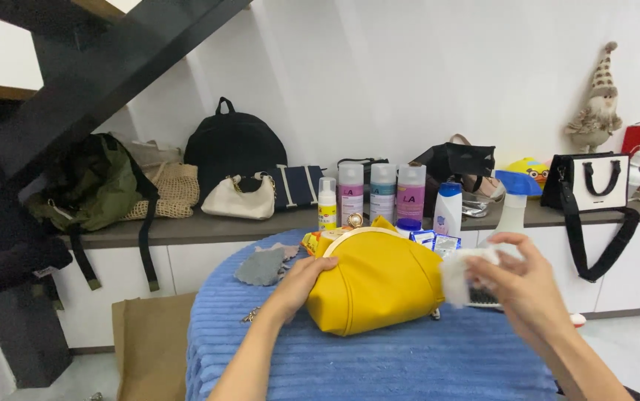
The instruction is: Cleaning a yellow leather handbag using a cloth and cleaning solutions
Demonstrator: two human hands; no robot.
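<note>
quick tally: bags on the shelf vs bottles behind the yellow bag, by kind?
Bags on the shelf: 7 (green, woven, black backpack, cream, striped pouch, black bag, black-and-white)
Tall capped bottles: 3
Pump bottle: 1
White bottle, blue cap: 1
Spray bottle: 1
Total: 13

Purse (379,286) on table (379,364); bottles (383,193) behind; cloth (260,267) left of purse.

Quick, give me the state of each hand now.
Left hand: open, resting on the yellow leather bag.
Right hand: closed on a white wipe.
</note>
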